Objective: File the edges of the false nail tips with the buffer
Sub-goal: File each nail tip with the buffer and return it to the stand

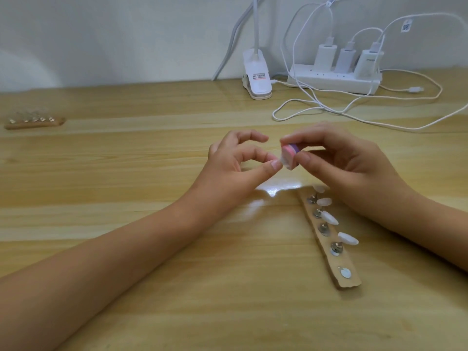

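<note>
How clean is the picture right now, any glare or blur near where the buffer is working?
Head view: a bright glare patch sits on the table just this side of the hands; the buffer in the right hand is soft, so I cannot tell whether the left hand holds a tip; the far nail holder is blurred; the table's back edge bows from the wide lens.

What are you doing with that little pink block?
A person is filing a fake nail. The right hand grips a small pink and purple buffer in its fingers. The left hand pinches what looks like a pale nail tip against it, above the wooden table. Other nails sit on little stands along a wooden strip near the right wrist.
</note>
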### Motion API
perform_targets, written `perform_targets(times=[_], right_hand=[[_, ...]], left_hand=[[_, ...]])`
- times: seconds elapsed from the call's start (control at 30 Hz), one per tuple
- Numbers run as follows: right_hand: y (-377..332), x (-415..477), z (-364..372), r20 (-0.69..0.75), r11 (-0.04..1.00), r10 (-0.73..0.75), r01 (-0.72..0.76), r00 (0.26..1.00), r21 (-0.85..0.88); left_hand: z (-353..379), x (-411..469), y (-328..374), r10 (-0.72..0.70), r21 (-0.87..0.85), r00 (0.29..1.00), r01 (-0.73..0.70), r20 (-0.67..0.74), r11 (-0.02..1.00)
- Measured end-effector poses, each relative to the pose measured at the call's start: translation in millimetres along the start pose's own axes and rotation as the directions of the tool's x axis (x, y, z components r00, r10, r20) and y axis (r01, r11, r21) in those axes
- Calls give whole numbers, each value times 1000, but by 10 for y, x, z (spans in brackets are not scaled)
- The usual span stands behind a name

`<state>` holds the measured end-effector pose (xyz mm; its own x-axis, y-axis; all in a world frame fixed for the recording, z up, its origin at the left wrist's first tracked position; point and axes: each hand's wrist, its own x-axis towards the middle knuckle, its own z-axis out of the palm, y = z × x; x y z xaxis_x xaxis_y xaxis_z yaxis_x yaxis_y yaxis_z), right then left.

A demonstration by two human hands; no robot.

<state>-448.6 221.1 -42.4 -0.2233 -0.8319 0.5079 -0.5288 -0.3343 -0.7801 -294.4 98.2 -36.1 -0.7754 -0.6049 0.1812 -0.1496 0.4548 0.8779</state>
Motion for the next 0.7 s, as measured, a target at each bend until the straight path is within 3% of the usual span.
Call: perform_targets(times=[0.13,0.27,0.7], right_hand=[[0,-13,5,2,996,-82,82,997,-34],[0,-10,8,-2,999,-37,37,999,-17],[18,-16,7,3,993,-95,95,995,-64]], left_hand=[[1,2,-10,8,-7,1000,-8,-2,1000],[-6,-1,-27,22,28,1000,-22,6,999],[-9,2,-5,29,35,998,-32,63,999]])
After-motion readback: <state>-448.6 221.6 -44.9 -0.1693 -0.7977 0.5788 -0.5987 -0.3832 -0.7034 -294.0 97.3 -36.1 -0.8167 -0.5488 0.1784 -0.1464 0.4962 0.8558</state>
